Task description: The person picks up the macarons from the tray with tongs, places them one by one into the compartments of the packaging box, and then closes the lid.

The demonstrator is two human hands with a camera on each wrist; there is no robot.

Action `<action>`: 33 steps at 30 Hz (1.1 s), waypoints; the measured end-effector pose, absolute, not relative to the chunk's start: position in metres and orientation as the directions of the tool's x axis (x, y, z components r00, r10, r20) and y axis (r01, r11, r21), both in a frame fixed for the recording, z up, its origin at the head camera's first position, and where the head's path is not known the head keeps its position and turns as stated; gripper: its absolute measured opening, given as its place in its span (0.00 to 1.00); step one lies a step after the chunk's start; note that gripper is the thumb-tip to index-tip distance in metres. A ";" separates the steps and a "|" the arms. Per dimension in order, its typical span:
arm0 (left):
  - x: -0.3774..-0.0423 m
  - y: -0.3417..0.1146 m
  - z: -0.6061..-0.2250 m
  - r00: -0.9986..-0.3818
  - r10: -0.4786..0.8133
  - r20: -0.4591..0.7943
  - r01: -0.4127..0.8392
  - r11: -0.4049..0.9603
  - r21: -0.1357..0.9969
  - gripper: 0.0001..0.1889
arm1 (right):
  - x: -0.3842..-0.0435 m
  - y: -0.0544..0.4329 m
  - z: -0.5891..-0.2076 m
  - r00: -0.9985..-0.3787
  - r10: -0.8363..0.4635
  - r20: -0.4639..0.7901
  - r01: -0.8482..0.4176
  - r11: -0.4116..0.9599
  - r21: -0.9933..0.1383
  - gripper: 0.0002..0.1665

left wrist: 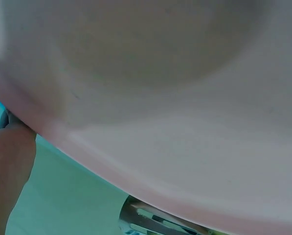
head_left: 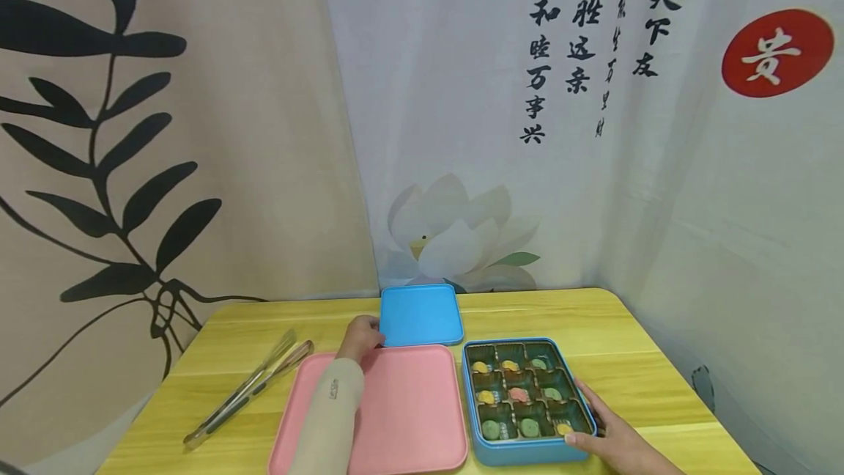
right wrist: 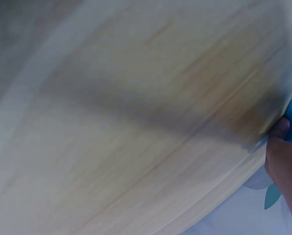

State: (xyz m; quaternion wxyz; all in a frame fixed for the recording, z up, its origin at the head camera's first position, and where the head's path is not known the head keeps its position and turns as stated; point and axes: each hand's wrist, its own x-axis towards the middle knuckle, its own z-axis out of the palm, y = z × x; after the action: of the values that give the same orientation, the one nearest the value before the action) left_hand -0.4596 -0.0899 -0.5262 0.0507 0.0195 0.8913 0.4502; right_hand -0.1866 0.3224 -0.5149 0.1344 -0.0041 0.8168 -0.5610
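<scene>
My left hand (head_left: 361, 338) pinches the left edge of a flat blue lid (head_left: 422, 316) at the back of the table. Its forearm passes over a pink tray (head_left: 415, 409). On the right, my right hand (head_left: 616, 435) grips the right side of a blue box (head_left: 527, 453), with the thumb at the near right corner. Inside the box, a dark divided insert (head_left: 530, 409) holds small round yellow, green and pink pieces (head_left: 519, 394) in several compartments. In the left wrist view the hand (left wrist: 11, 166) shows beside the tray's rim; the right wrist view shows the thumb (right wrist: 281, 128) against blue.
Metal tongs (head_left: 247, 391) lie slanted on the yellow wood-grain table (head_left: 659, 387), left of the tray. Behind the table hangs a printed cloth (head_left: 461, 130) with plants and writing. The box stands close beside the tray's right edge.
</scene>
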 end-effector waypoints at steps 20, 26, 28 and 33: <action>-0.446 -0.111 -0.495 -0.990 0.118 -0.073 -0.042 0.250 0.967 0.26 | -0.190 0.318 -0.515 -0.962 -0.168 -0.213 0.137 0.378 -0.916 0.53; -0.439 -0.116 -0.490 -0.980 0.184 -0.075 -0.055 0.114 0.992 0.25 | -0.187 0.320 -0.515 -0.964 -0.143 -0.225 0.153 0.395 -0.906 0.55; -0.434 -0.118 -0.488 -0.978 0.195 -0.076 -0.062 0.079 0.995 0.25 | -0.187 0.321 -0.516 -0.962 -0.148 -0.228 0.154 0.392 -0.907 0.55; -0.424 -0.120 -0.481 -0.978 0.197 -0.069 -0.067 0.018 0.998 0.24 | -0.187 0.325 -0.517 -0.963 -0.163 -0.213 0.135 0.394 -0.909 0.54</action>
State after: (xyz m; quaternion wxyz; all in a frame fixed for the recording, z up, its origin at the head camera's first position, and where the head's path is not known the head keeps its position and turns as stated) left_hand -0.4239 -0.1204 -0.4811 0.0944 0.0462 0.7073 0.6991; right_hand -0.1868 0.3250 -0.5175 0.1353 -0.0086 0.8238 -0.5504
